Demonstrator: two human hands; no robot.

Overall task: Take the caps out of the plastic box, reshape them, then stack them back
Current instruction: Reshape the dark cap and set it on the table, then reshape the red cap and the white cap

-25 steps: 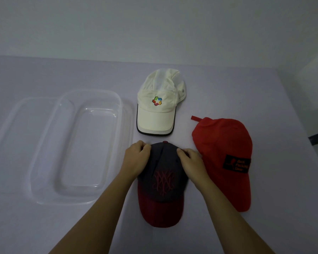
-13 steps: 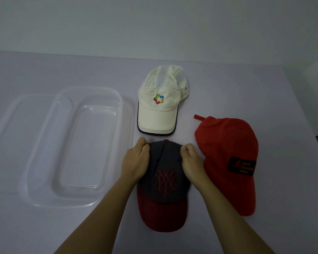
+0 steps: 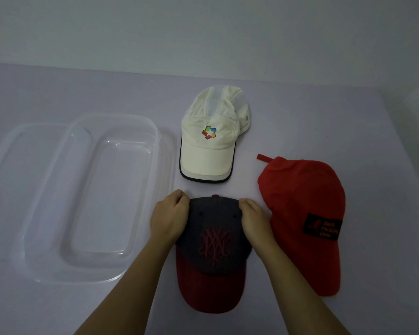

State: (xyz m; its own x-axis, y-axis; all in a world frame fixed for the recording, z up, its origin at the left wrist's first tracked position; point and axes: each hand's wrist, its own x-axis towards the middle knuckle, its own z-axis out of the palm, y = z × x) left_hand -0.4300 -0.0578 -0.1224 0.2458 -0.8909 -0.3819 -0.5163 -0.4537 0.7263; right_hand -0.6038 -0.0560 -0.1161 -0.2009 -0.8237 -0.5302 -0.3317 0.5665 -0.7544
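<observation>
Your clear plastic box (image 3: 87, 199) sits on the table (image 3: 300, 122) to your left with nothing in it, and its rim is hard to trace against the pale surface. All three caps lie outside it. Your left hand (image 3: 169, 218) and right hand (image 3: 254, 221) have their fingers curled, gripping the two sides of the dark cap (image 3: 213, 240) with the red brim, right in front of you. The white cap (image 3: 213, 141) lies beyond it and the red cap (image 3: 305, 213) to its right, its patch lettering too blurred to read.
</observation>
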